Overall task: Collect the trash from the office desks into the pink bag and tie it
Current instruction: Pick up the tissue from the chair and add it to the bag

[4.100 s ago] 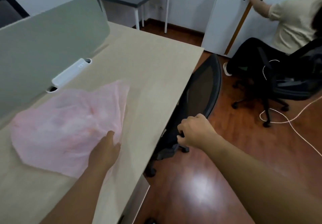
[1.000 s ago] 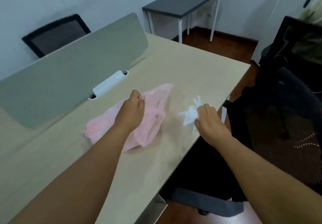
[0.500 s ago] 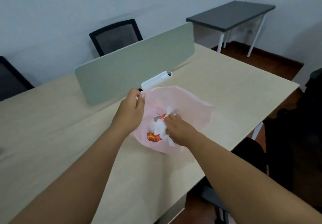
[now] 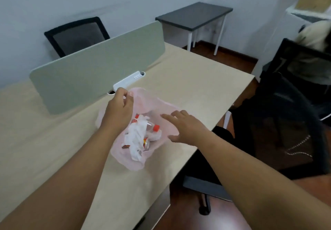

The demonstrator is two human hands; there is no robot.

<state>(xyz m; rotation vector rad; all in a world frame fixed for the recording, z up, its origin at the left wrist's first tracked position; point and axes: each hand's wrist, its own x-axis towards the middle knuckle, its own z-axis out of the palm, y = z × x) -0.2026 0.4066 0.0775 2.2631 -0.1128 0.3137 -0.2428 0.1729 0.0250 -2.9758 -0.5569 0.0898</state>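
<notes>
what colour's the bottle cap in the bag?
Red; the cap shows best in the head view.

bare forearms run unbroken into the bare left hand (image 4: 119,108) and bare right hand (image 4: 187,127).

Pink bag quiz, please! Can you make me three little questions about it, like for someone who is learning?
1. True or false: the pink bag is tied shut.
2. Pick one. The left hand: A pinches the bag's rim; B lies open and flat; C is curled in a fist, holding nothing.
3. Fill the gap: the bottle inside the bag has a ___ cap.

Key: 1 false (its mouth is open); 2 A; 3 red.
</notes>
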